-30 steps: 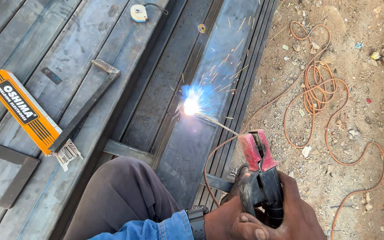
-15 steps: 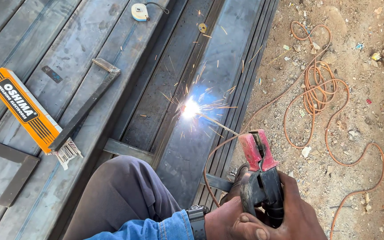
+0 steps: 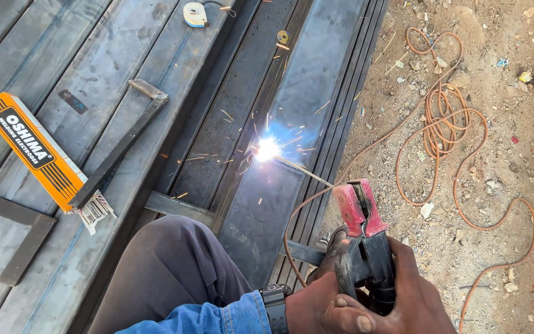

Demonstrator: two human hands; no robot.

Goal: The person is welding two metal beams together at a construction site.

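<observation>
**Both hands clamped on electrode holder, arc lit on steel section**

Nearest: left hand (image 3: pixel 326 306) and right hand (image 3: pixel 418 300) sit together at the bottom edge, fingers (image 3: pixel 347 303) curled tight round the black grip of the electrode holder (image 3: pixel 363 238); no gap visible btwn fingers and grip. Left wrist has a dark watch (image 3: pixel 277 303) and blue denim cuff. Knee in dark trousers (image 3: pixel 174 272) is just left of the hands, over the steel.

Holder's red jaws point up-left; thin welding rod (image 3: pixel 307 172) runs from them to the arc (image 3: pixel 268 149), w/ sparks spraying around it. Arc sits on a long steel section (image 3: pixel 316 80), near its left edge.

Right of the steel: bare dirt ground (image 3: pixel 495 154), open, w/ coiled orange cable (image 3: pixel 443 124) on it. Left: more flat steel, an orange electrode box (image 3: pixel 32 148) under a dark steel bar (image 3: pixel 118 151). Far top: tape measure (image 3: pixel 195 13).
</observation>
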